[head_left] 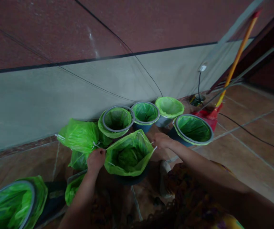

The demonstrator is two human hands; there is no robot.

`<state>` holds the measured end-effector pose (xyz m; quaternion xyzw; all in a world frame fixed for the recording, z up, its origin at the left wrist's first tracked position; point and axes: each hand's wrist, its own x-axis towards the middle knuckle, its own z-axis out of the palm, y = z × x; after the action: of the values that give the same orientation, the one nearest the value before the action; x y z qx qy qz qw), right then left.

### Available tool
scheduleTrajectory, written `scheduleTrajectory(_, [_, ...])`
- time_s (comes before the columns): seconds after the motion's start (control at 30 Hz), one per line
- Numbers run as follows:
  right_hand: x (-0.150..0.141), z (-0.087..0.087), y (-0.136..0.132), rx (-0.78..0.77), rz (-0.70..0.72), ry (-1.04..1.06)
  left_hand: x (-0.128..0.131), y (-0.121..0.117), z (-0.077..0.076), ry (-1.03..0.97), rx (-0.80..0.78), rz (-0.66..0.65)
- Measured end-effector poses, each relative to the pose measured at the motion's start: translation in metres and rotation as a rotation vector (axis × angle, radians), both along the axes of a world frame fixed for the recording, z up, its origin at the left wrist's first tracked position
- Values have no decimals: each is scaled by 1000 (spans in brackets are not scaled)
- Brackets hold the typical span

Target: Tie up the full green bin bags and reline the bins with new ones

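Note:
In front of me a green trash bag (127,171) stands open in a dark bin (132,181), with crumpled green plastic inside it. My left hand (96,160) is closed on the drawstring at the bag's left edge. At the opposite edge my right hand (161,140) pinches the white drawstring, and the rim looks stretched between the two hands. Just beyond my left hand sits a tied, full green bag (79,135). Near my right hand is a grey bin (194,128) lined with green plastic under a grey ring.
Several lined bins stand along the wall, among them one with a ring (145,113) and one without (169,106). Another lined bin (10,203) is at lower left. A broom (234,63) and red dustpan (206,117) lean at right. A black cable (254,133) crosses the tiles.

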<state>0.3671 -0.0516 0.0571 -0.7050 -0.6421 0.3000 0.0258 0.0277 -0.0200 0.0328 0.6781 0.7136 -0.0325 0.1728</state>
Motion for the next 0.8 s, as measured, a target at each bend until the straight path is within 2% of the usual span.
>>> scheduleTrajectory(0.07, [1,7,5,98,-30,-45,4,1,12,-78,69,23])
scheduleTrajectory(0.13, [-4,16,9,298,-70,18,8,1,22,-322,152,53])
scheduleTrajectory(0.2, [-15,25,11,526,-110,276,15,-2,34,-698,240,99])
scheduleTrajectory(0.27, [-30,33,10,617,-147,656,24,-6,47,-1069,308,134])
scheduleTrajectory(0.3, [-38,36,10,587,-175,843,29,-8,53,-1213,322,147])
scheduleTrajectory(0.37, [-52,40,8,405,-260,1149,39,-13,63,-1386,289,166])
scheduleTrajectory(0.43, [-64,39,7,174,-352,1316,49,-17,66,-1399,231,136])
scheduleTrajectory(0.5, [-76,35,5,15,-380,1342,56,-18,64,-1310,223,24])
scheduleTrajectory(0.6, [-95,27,1,-101,-280,1297,63,-16,52,-1203,293,-132])
scheduleTrajectory(0.67, [-106,23,0,-172,-204,1311,66,-12,43,-1212,310,-129])
scheduleTrajectory(0.8, [-111,25,5,-295,-152,1364,70,-7,31,-1346,215,15])
